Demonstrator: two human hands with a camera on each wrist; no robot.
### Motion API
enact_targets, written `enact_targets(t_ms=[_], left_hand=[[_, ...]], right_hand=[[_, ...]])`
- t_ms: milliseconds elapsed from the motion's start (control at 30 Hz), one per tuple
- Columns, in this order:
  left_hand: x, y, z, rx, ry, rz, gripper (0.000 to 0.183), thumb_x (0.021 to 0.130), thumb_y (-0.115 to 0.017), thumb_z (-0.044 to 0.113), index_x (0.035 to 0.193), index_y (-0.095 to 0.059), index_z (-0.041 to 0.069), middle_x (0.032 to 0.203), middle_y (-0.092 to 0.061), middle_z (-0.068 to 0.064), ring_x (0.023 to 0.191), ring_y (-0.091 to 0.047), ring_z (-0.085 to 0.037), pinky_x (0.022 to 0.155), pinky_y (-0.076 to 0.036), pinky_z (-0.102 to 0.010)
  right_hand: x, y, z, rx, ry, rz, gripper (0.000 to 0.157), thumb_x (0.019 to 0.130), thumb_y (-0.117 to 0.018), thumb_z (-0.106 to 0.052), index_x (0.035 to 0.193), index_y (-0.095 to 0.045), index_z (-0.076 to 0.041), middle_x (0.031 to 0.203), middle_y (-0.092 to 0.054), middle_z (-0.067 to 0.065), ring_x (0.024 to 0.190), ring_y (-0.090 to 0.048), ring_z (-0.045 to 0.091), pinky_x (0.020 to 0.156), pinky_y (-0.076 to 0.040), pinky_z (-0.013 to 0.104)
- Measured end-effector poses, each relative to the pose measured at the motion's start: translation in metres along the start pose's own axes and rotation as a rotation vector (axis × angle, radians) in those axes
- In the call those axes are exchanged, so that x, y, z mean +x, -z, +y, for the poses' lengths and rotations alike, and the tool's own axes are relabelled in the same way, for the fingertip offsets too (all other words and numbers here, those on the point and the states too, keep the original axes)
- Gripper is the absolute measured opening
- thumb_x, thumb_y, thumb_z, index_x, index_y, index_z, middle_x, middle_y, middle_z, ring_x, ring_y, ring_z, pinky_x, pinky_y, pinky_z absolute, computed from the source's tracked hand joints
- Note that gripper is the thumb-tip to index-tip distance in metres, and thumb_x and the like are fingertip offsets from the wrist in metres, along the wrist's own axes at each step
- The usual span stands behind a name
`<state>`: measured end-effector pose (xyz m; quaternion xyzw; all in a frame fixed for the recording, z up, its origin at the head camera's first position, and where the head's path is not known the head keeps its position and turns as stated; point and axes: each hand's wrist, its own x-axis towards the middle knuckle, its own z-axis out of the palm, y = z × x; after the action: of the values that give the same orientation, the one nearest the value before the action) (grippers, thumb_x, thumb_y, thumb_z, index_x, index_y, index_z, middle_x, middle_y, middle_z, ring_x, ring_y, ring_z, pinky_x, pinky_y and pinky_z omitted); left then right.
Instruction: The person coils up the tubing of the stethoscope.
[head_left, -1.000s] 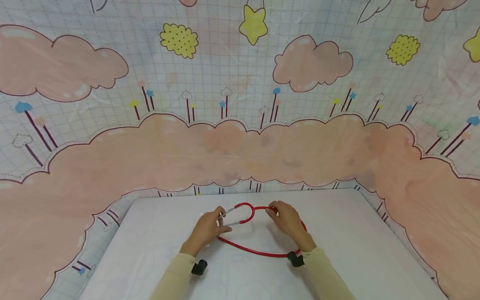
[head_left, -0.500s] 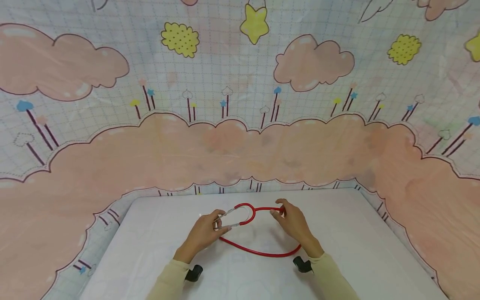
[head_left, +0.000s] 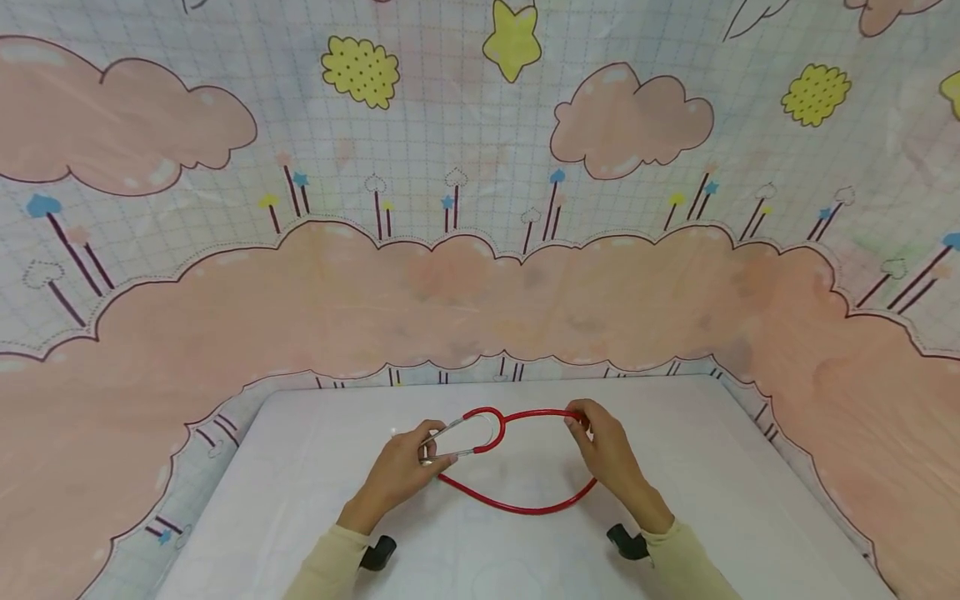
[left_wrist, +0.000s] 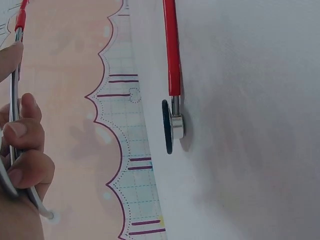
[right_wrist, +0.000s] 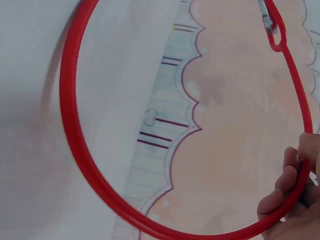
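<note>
A stethoscope (head_left: 533, 510) with red tubing is held up between both hands above the white table. My left hand (head_left: 401, 462) grips its two metal ear tubes (left_wrist: 13, 107), and a whitish ear tip (left_wrist: 50, 215) pokes out below the fingers in the left wrist view. Further right, my right hand (head_left: 609, 446) pinches the red tube beyond the Y-shaped fork. From there the tubing hangs in a wide loop back leftward. The chest piece (left_wrist: 177, 127), silver with a dark rim, lies on the table in the left wrist view; in the head view the left hand hides it.
The white table (head_left: 480, 567) spreads under both hands. Behind it and along its sides hangs a cloth (head_left: 525, 308) printed with clouds and stars. A black wrist device (head_left: 627, 542) sits at the right cuff, another black device (head_left: 378, 552) at the left.
My right hand has slid to the right along the tube, lengthening the stretch beyond the fork. The left hand has shifted slightly left, still holding the ear tubes.
</note>
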<state>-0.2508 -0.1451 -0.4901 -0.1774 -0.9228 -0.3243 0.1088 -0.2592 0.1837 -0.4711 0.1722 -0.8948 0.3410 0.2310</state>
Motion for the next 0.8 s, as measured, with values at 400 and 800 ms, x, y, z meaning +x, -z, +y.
enact_targets(t_ms=[400, 800], left_hand=[[-0.01, 0.007, 0.01, 0.064, -0.154, -0.057, 0.046, 0.081, -0.08, 0.037, 0.119, -0.061, 0.018, 0.069, -0.051, 0.02, 0.059, -0.041, 0.003, 0.058, -0.037, -0.018], [-0.018, 0.008, 0.023, 0.081, -0.232, -0.118, 0.048, 0.081, -0.08, 0.039, 0.12, -0.064, 0.017, 0.075, -0.052, 0.013, 0.068, -0.046, -0.001, 0.061, -0.043, -0.017]], right_hand=[[0.007, 0.014, -0.013, 0.029, 0.411, 0.173, 0.015, 0.092, -0.067, -0.011, 0.105, -0.065, -0.004, 0.09, -0.062, 0.0, 0.08, -0.051, 0.01, 0.069, -0.042, 0.013], [0.02, 0.018, -0.036, 0.085, 0.437, 0.052, 0.019, 0.096, -0.062, -0.025, 0.107, -0.068, -0.01, 0.097, -0.064, -0.002, 0.082, -0.057, 0.008, 0.069, -0.051, 0.015]])
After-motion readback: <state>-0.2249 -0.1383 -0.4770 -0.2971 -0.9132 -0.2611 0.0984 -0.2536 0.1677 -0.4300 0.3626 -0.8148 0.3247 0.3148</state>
